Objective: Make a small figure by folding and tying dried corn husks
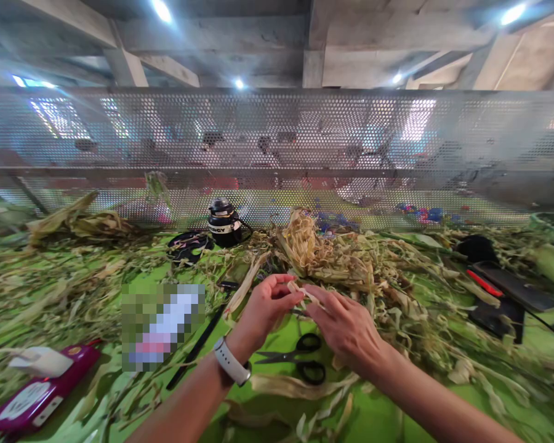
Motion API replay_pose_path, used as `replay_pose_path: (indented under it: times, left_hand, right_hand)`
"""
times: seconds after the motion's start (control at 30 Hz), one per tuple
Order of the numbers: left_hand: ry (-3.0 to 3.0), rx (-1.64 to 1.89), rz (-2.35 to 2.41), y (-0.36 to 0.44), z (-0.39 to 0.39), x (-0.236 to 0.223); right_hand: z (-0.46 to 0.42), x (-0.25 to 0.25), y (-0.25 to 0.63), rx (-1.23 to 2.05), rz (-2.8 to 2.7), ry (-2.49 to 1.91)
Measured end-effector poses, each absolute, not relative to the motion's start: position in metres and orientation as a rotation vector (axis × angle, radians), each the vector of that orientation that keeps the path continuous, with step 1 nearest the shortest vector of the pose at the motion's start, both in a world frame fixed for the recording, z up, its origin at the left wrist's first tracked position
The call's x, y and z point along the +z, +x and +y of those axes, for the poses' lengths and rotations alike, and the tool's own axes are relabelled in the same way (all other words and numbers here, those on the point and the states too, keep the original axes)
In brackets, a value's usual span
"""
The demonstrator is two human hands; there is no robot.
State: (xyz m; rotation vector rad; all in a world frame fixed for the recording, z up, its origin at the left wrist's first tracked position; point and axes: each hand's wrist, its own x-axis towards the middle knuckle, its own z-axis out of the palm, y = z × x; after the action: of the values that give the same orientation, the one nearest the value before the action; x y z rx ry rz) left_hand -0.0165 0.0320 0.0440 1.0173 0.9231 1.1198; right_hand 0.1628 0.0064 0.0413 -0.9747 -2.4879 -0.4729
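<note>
A small pale strip of dried corn husk [300, 289] is held between my two hands, above the middle of the green tabletop. My left hand [266, 307], with a white-banded watch [231, 362] at the wrist, pinches one end between thumb and fingers. From the other side, the fingers of my right hand [346, 323] close on the strip, though its fingertips partly cover it. Just below my hands lie black-handled scissors [300, 358], their blades slightly parted and pointing left. A longer piece of husk [300, 386] stretches beneath the scissors. Behind my hands rises a bundle of dried husk [300, 240].
Loose husk scraps litter the green table. A black bottle [224, 223] stands at the back against a perforated metal screen [277, 135]. A purple power bank [41, 387] with a white plug lies at left, dark phones [512, 286] at right. People appear blurred beyond the screen.
</note>
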Motion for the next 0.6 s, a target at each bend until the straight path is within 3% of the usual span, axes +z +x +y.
replay_pose_path:
  times: [0.43, 0.6]
  left_hand:
    - [1.045, 1.09, 0.939, -0.016, 0.031, 0.052]
    - [1.122, 1.135, 1.02, -0.015, 0.032, 0.047]
  right_hand:
    - [0.016, 0.045, 0.167, -0.265, -2.341, -1.145]
    - [0.016, 0.044, 0.164, -0.344, -2.337, -1.229]
